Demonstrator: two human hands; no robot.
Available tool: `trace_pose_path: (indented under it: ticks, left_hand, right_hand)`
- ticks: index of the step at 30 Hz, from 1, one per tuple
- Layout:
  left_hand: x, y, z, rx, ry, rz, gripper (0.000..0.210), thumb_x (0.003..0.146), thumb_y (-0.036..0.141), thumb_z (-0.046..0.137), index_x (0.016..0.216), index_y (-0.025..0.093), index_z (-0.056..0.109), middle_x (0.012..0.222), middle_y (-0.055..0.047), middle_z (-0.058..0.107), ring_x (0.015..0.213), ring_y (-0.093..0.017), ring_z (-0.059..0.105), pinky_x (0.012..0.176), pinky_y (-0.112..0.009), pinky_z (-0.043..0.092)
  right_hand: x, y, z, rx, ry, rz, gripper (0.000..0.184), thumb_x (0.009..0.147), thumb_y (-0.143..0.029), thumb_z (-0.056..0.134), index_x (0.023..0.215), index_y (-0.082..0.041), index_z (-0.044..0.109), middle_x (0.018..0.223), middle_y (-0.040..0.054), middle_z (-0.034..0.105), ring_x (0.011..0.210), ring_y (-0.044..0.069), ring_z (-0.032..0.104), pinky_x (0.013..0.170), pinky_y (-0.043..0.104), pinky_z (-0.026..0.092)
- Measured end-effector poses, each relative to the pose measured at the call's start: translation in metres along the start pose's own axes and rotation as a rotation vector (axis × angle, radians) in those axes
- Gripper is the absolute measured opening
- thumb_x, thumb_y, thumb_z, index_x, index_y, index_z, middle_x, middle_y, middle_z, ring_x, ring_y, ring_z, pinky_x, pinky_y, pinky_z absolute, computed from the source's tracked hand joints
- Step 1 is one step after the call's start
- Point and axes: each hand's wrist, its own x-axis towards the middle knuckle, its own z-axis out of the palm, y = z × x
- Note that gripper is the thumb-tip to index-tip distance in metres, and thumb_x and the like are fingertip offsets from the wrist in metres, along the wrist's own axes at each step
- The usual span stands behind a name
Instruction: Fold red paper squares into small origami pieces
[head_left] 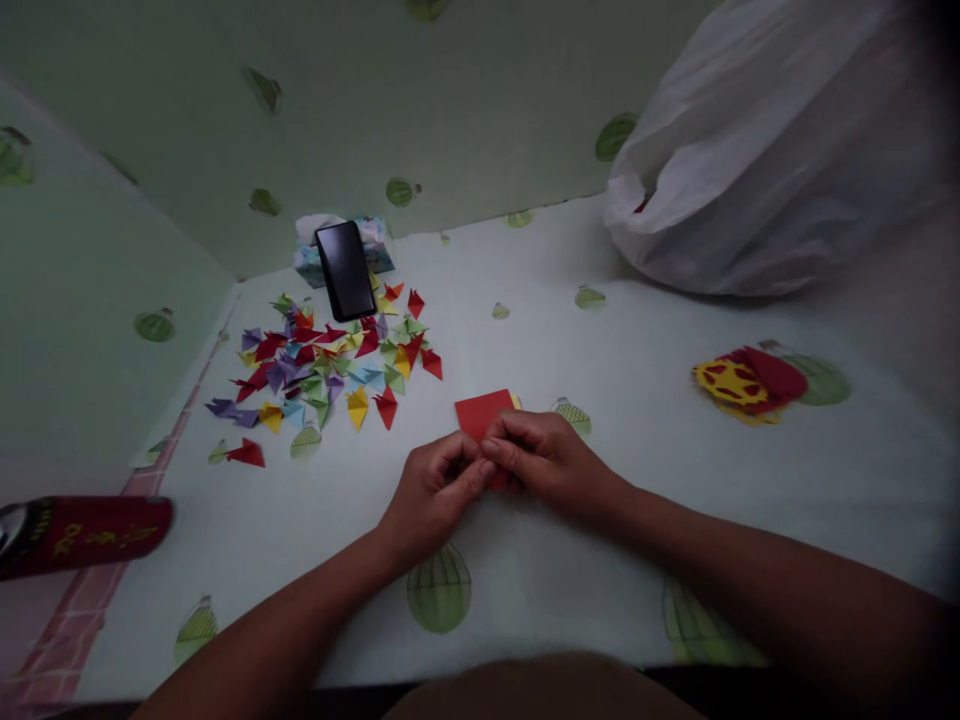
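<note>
Far left: red can. Next, on counter: scattered folded papers, phone leaning on tissue box. Centre: left hand narrow, pinching red paper, partly covered by both hands. Right hand likewise pinched, fingertips meeting left's. For crisp crease: match edges, steady with left, press along with right; fold itself hidden by fingers. Farther right: yellow and red cutouts, white plastic bag behind.

Phone, dark, leaning against a patterned tissue box. Can, red with yellow lettering, far left. Plastic bag, white, bulging, at right. Cut-outs, red and yellow, overlapping, near bag.
</note>
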Motion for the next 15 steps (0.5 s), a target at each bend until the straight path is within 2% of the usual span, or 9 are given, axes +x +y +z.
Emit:
trace_pose_path:
  ticks: [3,7,11,13,15]
  left_hand:
    - [0.0002,-0.0013,0.0000,-0.014,-0.032,-0.017,0.027,0.090,0.039,0.062,0.075,0.018,0.059,0.065,0.001,0.055,0.060,-0.013,0.047,0.059,-0.026,0.037]
    - [0.0007,-0.0025,-0.0015,-0.013,-0.005,-0.010,0.025,0.090,0.038,0.063,0.076,0.018,0.059,0.065,0.002,0.053,0.060,-0.012,0.045,0.058,-0.025,0.035]
    - [0.0015,-0.0012,-0.0007,-0.083,-0.011,-0.032,0.024,0.090,0.036,0.064,0.076,0.017,0.061,0.064,0.002,0.054,0.060,-0.012,0.047,0.058,-0.025,0.037]
    - [0.0025,-0.0006,-0.0002,-0.124,0.009,-0.007,0.023,0.089,0.034,0.066,0.075,0.017,0.062,0.066,0.001,0.056,0.061,-0.012,0.049,0.060,-0.025,0.039]
    - [0.0038,-0.0011,0.0000,-0.188,0.074,0.025,0.022,0.087,0.032,0.069,0.072,0.016,0.062,0.069,0.001,0.057,0.062,-0.011,0.049,0.061,-0.024,0.041]
  right_hand:
    - [-0.0009,-0.0021,-0.0002,-0.108,0.071,-0.044,0.030,0.093,-0.029,0.053,0.065,-0.020,0.050,0.056,-0.0018,0.055,0.053,0.011,0.047,0.051,0.025,0.035]
    - [0.0006,0.0005,-0.0004,-0.024,0.016,-0.003,0.031,0.095,-0.032,0.051,0.067,-0.021,0.050,0.056,-0.0019,0.056,0.052,0.011,0.050,0.051,0.025,0.038]
    - [0.0007,0.0010,-0.0016,-0.105,0.055,-0.042,0.032,0.094,-0.030,0.053,0.064,-0.020,0.050,0.054,-0.0023,0.055,0.050,0.011,0.046,0.051,0.025,0.035]
    - [0.0002,-0.0004,-0.0021,-0.030,0.042,-0.015,0.037,0.098,-0.035,0.049,0.064,-0.020,0.050,0.053,-0.0023,0.054,0.050,0.011,0.048,0.051,0.025,0.037]
    - [0.0006,-0.0014,-0.0022,0.149,0.005,0.024,0.038,0.100,-0.043,0.047,0.070,-0.020,0.052,0.057,-0.0020,0.057,0.052,0.011,0.053,0.054,0.026,0.043]
